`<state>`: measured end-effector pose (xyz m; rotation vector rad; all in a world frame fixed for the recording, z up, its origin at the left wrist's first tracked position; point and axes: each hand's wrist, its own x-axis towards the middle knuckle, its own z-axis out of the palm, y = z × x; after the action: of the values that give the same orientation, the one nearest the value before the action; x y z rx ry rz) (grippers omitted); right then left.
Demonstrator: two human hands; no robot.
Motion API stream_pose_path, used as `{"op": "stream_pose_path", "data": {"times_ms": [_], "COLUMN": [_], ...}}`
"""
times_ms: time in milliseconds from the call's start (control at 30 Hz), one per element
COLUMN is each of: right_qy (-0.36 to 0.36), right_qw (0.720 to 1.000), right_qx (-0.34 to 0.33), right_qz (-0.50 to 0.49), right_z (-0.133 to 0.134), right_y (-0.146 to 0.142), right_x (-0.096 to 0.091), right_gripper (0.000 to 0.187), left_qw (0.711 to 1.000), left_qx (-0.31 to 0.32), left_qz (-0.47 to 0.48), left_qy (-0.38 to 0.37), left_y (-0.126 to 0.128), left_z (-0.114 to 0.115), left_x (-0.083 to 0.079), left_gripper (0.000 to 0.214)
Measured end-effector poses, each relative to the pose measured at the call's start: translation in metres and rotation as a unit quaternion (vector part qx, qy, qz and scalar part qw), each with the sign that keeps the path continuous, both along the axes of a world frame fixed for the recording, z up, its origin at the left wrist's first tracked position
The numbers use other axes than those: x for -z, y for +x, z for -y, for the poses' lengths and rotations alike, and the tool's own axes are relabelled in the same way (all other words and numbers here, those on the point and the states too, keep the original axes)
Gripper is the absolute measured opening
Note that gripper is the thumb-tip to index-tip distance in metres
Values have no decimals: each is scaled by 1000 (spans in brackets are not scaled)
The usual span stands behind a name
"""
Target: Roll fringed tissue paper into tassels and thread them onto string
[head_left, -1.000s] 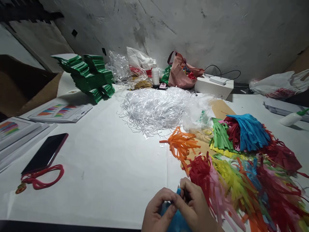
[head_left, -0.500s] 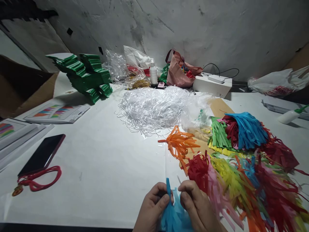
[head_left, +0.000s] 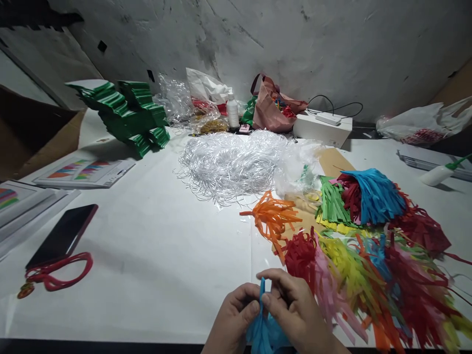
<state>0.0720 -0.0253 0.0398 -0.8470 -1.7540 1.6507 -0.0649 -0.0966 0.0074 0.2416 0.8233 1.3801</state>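
Clock: centred on the white strand heap [head_left: 230,164], mid-worktop [head_left: 165,236]; twelve lies toward the grey wall [head_left: 339,49].
Blue fringed paper [head_left: 260,334]: between five and six, low in front of you, in your hands; one narrow strip stands upright, the fringe falls below it; lower end cut off by the view's edge.
Left hand [head_left: 232,317]: grip closed on the blue fringed paper, thumb against its near side.
Right hand [head_left: 302,307]: just beside the left, thumb at the upright strip, forefinger arched over its tip; you cannot tell whether this grip is closed on it.
Orange tassel [head_left: 275,216]: between four and five, beyond your hands and apart from them; thin stem points to nine.
Fringe bundles [head_left: 341,260]: red, pink, yellow, orange and more, overlapping; four to five, starting near your right hand.
Fringe stack [head_left: 381,196]: just past three; blue over dark red, green and yellow alongside.
Phone [head_left: 62,236]: past eight, red cord loop [head_left: 68,278] at its near end.
Green stack [head_left: 127,123]: toward ten.
Back row: white bottle [head_left: 232,112] at twelve; pink bag [head_left: 269,110] near one; white box [head_left: 320,129] at two.
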Motion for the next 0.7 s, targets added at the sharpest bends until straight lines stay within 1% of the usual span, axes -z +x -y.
{"op": "stream_pose_path", "data": {"times_ms": [67, 133, 200, 267, 333, 367, 433, 500, 567, 667, 700], "right_qy": [-74, -141, -175, -178, -138, -99, -1, 75, 95, 109, 125], "right_qw": [996, 984, 976, 978, 989, 995, 998, 994, 994, 993, 992], "right_qx": [-28, -50, -55, -40, -5, 12, 33, 28, 19, 25, 20], "right_qz": [-49, -93, -112, -98, -47, -12, 48, 69, 55, 23, 17], "right_z": [-3, -4, -3, -2, -2, -2, -2, -2, -4, -5, -5], "right_y": [-4, -6, -7, -8, -8, -9, -9, -8, -5, 3, 6], "right_x": [0, 2, 3, 3, 4, 4, 5, 5, 7, 8, 8], "right_gripper": [28, 28, 27, 21, 13, 12, 14, 12, 14, 15, 20], "left_qw": [1000, 1000, 999, 999, 1000, 999, 995, 991, 994, 998, 998], "left_qx": [7, 10, 18, 23, 11, 1, -15, -21, -27, -43, -45], "left_qz": [11, 25, 32, 26, -7, -36, -102, -134, -110, -32, -11], "left_qy": [5, 10, 11, 5, -2, -1, 7, 9, -5, -29, -33], "left_y": [0, 0, 0, 0, 0, 1, 1, 0, 0, -2, -3], "left_z": [1, 2, 2, 3, 4, 4, 4, 3, 3, 2, 1], "left_x": [1, 3, 5, 7, 9, 10, 11, 11, 11, 9, 8], "left_gripper": [25, 27, 29, 30, 29, 28, 28, 28, 27, 26, 26]}}
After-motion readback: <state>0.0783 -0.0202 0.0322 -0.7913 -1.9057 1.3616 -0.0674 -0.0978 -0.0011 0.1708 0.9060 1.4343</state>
